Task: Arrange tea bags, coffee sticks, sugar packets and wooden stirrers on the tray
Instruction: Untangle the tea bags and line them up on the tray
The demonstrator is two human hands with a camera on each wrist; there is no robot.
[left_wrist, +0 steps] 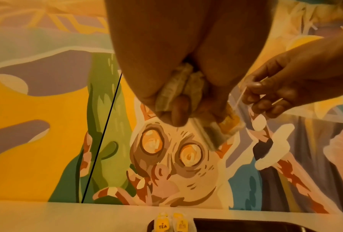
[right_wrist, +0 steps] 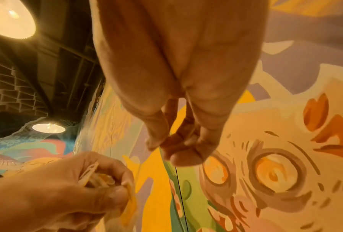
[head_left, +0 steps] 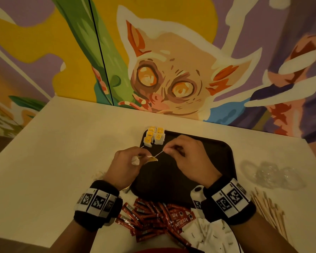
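A black tray lies mid-table. In its far left corner stand several tea bags with yellow tags, also low in the left wrist view as tea bags. My left hand grips a bunch of tea bags above the tray's left edge, and the held tea bags show between its fingers. My right hand pinches a thin white string that runs to a yellow tag at the left hand. In the right wrist view the right hand pinches together, and the left hand holds bags and tags.
Red coffee sticks lie heaped on the table in front of the tray. White sugar packets sit at the near right, wooden stirrers further right. Crumpled clear plastic lies right of the tray. A painted wall stands behind.
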